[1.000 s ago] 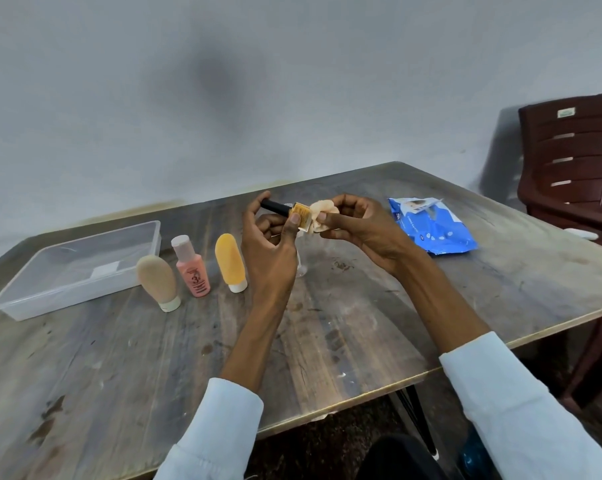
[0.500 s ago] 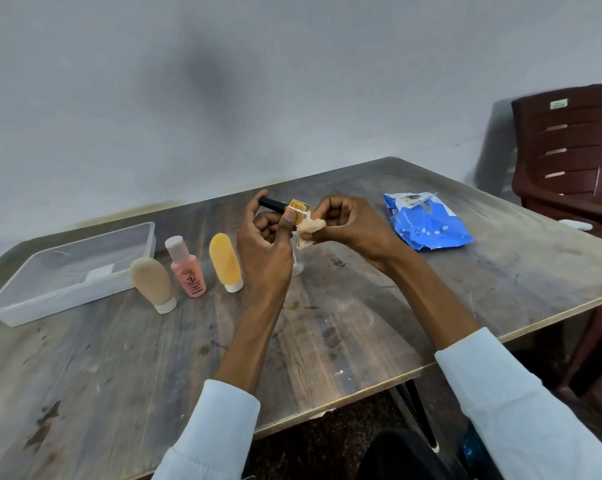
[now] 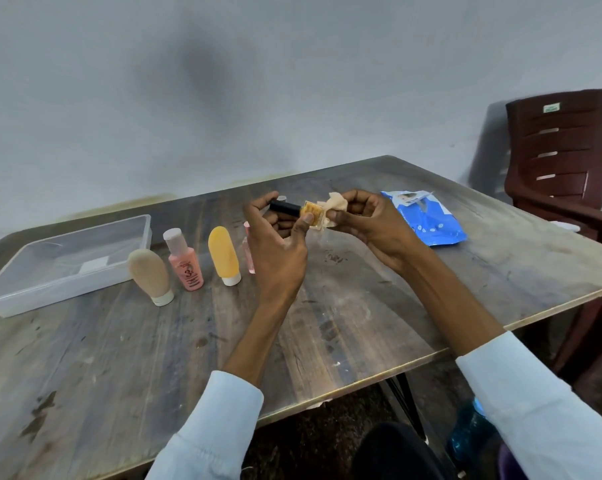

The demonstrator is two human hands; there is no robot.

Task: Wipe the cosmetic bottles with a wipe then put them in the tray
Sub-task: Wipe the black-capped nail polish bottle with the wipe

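My left hand [image 3: 279, 244] holds a small yellow bottle with a black cap [image 3: 298, 208] sideways above the table, fingers round the cap and thumb on the glass. My right hand [image 3: 369, 223] pinches a crumpled beige wipe [image 3: 334, 207] against the bottle's bottom end. On the table to the left stand a beige tube [image 3: 149, 273], a pink bottle [image 3: 185, 263] and a yellow tube [image 3: 223, 254]. A slim pink bottle [image 3: 247, 252] is partly hidden behind my left hand. The clear plastic tray [image 3: 22, 299] sits at the far left with no bottle in it.
A blue pack of wipes [image 3: 427, 220] lies on the wooden table [image 3: 344, 323] to the right of my hands. A dark red plastic chair [image 3: 562, 161] stands at the table's right end. The wall is close behind the table.
The wipe shifted along the bottle's end as my right hand rubbed it. The bottle stays in my left hand. The camera view drifted slightly.
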